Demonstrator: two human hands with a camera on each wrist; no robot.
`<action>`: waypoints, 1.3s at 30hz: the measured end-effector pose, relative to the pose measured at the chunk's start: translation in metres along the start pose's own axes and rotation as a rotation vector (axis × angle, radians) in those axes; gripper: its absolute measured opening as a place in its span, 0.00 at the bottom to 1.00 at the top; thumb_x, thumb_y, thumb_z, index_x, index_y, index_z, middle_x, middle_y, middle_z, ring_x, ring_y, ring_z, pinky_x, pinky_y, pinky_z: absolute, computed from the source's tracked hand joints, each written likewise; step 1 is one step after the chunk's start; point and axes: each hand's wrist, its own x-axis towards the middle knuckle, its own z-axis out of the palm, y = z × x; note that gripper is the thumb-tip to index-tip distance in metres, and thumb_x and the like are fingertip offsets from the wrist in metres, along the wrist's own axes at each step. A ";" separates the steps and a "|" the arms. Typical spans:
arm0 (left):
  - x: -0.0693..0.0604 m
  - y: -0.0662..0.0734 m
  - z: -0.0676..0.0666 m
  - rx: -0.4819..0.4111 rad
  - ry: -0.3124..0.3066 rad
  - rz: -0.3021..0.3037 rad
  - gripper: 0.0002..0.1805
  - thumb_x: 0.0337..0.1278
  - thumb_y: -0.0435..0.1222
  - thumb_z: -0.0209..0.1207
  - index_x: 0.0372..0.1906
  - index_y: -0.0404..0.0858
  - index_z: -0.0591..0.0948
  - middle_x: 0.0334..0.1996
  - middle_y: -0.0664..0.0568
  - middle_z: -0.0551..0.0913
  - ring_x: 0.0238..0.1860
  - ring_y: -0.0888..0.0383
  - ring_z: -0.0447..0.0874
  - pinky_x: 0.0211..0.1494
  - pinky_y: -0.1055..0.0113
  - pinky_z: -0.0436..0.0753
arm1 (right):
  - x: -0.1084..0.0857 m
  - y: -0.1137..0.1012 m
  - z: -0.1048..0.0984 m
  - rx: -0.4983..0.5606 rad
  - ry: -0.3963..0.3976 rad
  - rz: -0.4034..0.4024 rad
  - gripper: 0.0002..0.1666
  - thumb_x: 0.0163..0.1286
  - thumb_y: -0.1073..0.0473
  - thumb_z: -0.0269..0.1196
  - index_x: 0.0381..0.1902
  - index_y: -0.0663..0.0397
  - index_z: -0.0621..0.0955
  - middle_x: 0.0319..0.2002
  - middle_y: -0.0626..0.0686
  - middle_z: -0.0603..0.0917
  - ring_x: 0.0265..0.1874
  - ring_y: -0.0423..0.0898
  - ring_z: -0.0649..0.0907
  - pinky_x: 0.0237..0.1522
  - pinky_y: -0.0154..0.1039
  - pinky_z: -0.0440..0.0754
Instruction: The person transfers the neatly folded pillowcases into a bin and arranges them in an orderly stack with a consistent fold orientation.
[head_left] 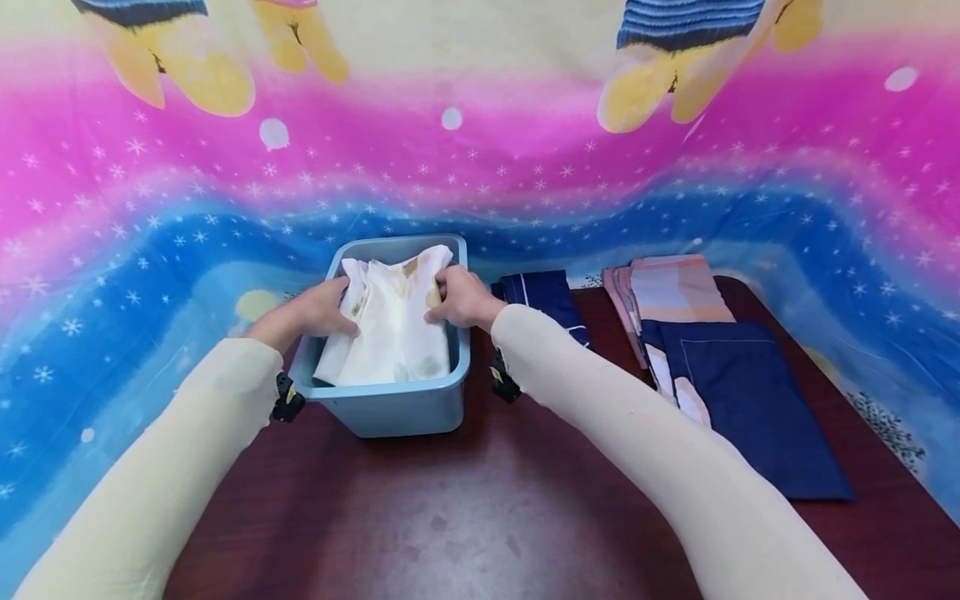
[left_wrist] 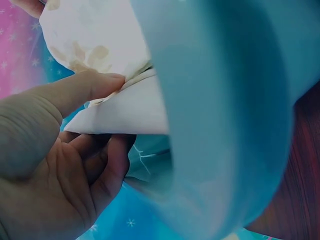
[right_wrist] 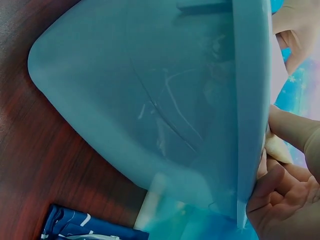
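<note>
A folded white cloth (head_left: 397,325) with tan and grey-green patches lies in the mouth of a blue-grey bin (head_left: 408,412). My left hand (head_left: 318,308) grips its left edge; in the left wrist view the thumb of that hand (left_wrist: 65,150) lies on top of the cloth (left_wrist: 125,110) with the fingers beneath. At the cloth's upper right edge my right hand (head_left: 461,298) pinches it. In the right wrist view the right hand (right_wrist: 290,185) is beside the bin's rim (right_wrist: 252,100), which hides most of the cloth.
Right of the bin lies a folded navy cloth with white lines (head_left: 543,296). Farther right are a folded pink and peach cloth (head_left: 678,287) and a larger navy cloth (head_left: 757,408) on the dark red table (head_left: 450,525). A patterned curtain (head_left: 525,167) hangs behind.
</note>
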 end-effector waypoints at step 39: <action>-0.018 0.014 -0.003 0.048 0.075 0.139 0.30 0.75 0.45 0.52 0.72 0.33 0.65 0.57 0.31 0.80 0.53 0.41 0.83 0.54 0.45 0.82 | -0.017 0.013 -0.015 0.232 -0.064 -0.075 0.27 0.76 0.51 0.60 0.69 0.51 0.74 0.62 0.58 0.80 0.59 0.52 0.82 0.58 0.49 0.82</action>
